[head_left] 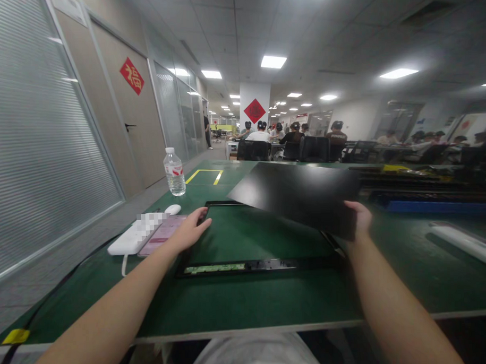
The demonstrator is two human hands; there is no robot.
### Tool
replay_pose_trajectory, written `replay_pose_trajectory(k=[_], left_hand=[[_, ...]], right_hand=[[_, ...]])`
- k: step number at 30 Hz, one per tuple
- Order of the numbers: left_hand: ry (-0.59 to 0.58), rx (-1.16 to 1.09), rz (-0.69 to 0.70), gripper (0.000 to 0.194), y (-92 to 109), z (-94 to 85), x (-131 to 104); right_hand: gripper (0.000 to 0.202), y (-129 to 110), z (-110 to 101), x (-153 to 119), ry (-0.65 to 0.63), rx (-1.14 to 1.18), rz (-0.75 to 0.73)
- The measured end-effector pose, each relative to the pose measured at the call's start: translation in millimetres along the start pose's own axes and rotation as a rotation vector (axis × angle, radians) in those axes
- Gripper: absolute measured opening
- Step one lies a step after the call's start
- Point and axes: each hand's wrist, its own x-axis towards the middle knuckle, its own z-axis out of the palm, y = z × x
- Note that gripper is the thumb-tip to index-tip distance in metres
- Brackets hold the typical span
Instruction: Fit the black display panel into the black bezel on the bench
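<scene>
A thin, flat black panel [299, 193] hangs tilted above the table, its right edge pinched in my right hand [360, 217]. The fingers behind the panel are hidden. Below it, a black rectangular frame [270, 265] lies on the green table, with a strip of green circuit board [214, 268] along its near bar. My left hand [192, 226] is closed over the frame's far left corner, thumb on the inner side. The panel covers part of the frame's far and right sides.
Left of the frame are a white power strip [127, 242], a phone [161, 238], a white mouse [173, 210] and a water bottle [174, 174]. At right lie a stack of dark strips [410, 189], a blue piece [439, 207] and a long white object [468, 243]. Several people sit farther back.
</scene>
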Motion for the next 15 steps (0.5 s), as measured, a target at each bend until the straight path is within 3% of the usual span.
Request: replay_pose_trajectory(k=[5,15], left_hand=[[0.017,-0.351,-0.143,0.073,4,0.6,-1],[0.042,-0.552,-0.292,0.062,20,-7.7,-8]], right_hand=[[0.029,-6,7,-10,-0.178,-0.079,0.062],[0.038,-12,5,-11,-0.306,-0.235,0.077]])
